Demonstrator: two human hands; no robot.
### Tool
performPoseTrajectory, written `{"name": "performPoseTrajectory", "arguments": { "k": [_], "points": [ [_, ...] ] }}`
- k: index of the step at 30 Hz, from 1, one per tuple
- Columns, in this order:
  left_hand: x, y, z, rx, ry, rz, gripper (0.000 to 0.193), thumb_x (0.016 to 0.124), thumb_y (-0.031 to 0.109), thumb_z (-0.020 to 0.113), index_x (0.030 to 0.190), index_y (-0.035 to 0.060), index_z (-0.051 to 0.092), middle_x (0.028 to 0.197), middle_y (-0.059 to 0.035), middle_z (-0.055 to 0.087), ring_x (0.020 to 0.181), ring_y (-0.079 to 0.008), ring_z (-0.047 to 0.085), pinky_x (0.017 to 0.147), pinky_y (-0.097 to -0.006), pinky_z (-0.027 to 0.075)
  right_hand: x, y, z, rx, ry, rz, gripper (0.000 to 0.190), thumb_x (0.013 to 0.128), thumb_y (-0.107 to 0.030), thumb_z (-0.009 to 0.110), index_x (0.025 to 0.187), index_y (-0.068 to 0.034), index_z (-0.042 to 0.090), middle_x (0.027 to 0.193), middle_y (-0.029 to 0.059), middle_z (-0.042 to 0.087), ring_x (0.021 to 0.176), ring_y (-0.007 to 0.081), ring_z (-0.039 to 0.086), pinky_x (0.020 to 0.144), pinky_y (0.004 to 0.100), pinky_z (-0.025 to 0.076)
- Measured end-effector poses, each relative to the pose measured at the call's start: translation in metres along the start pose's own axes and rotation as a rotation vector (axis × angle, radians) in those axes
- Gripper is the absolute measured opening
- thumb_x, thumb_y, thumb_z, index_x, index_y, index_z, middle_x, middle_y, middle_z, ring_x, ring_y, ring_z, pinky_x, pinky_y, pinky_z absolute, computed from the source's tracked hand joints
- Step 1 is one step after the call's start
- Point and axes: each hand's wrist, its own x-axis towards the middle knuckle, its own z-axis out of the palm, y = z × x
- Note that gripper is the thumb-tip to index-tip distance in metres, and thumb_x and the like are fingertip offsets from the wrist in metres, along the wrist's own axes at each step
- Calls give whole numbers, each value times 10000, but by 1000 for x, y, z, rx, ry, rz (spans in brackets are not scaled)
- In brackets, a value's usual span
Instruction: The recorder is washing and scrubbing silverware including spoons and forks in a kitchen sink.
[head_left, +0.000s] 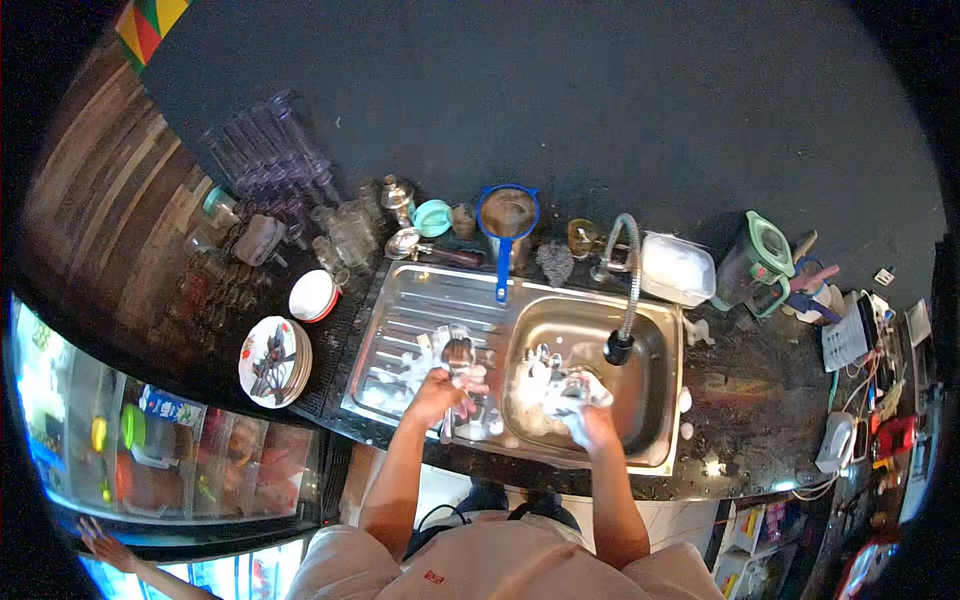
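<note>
My left hand (435, 397) grips a spoon (457, 352) above the ribbed drainboard (427, 289) of a stainless-steel sink. Its bowl points away from me, and a handle sticks out below my fingers. Soapy cutlery (431, 352) and white foam lie on the drainboard around that hand. Over the sink basin (637, 405), my right hand (596, 424) is closed around a foam-covered object (574, 394); suds hide what it is. More soapy cutlery (541, 360) shows in the basin beside it. The spring-hose faucet (634, 262) arches over the basin.
Stacked plates (306, 367) carrying cutlery and white bowls (311, 294) stand left. Behind the sink are a blue-rimmed strainer (508, 214), glasses (352, 232) and a plastic tub (677, 268). A green-lidded pitcher (757, 262) stands right. Another person's hand (105, 547) appears lower left, near a display case (172, 465).
</note>
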Motion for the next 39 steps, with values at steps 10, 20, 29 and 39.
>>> {"name": "performPoseTrajectory", "arguments": {
  "k": [10,20,29,39],
  "points": [
    [-8,-23,71,13,-111,-72,330,888,243,422,686,8,536,524,-77,508,351,-117,378,333,-240,274,20,20,35,-32,208,-139,143,718,50,522,845,-5,559,805,34,576,762,112,520,678,225,421],
    [-7,-37,97,286,183,222,146,746,28,411,719,2,551,568,-128,556,487,-188,510,443,-315,377,16,9,29,335,-147,176,226,762,-54,581,981,-34,527,863,51,579,772,142,559,642,272,467],
    [-34,-37,104,480,87,230,226,845,161,441,695,17,528,502,-13,465,392,-104,399,376,-295,313,34,20,2,545,8,227,246,775,-35,437,1007,9,508,908,123,580,789,248,599,678,361,518],
    [-30,-35,63,409,14,3,188,829,131,449,819,2,585,665,-10,555,624,-95,476,572,-262,397,30,18,-3,142,-288,468,314,714,-23,501,1026,-8,528,860,120,597,744,228,599,582,336,526]
  ]
}}
